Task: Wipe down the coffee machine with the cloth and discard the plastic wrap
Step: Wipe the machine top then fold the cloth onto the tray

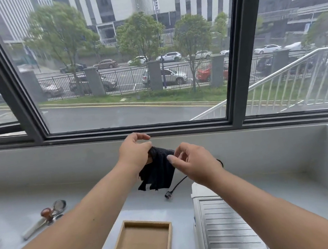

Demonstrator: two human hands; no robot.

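Note:
A dark cloth (159, 172) hangs in the air above the grey counter, in front of the window. My left hand (134, 152) pinches its top left corner. My right hand (194, 163) is at the cloth's right edge, thumb and fingers slightly apart and touching it. The white coffee machine (222, 228) stands at the lower right, its ribbed top plate showing under my right forearm. I see no plastic wrap.
A wooden tray (127, 230) lies on the counter (84, 190) at the bottom centre. A portafilter and a tamper (49, 214) lie at the left. A black power cord with its plug (173, 189) trails behind the machine. The window sill and wall close off the back.

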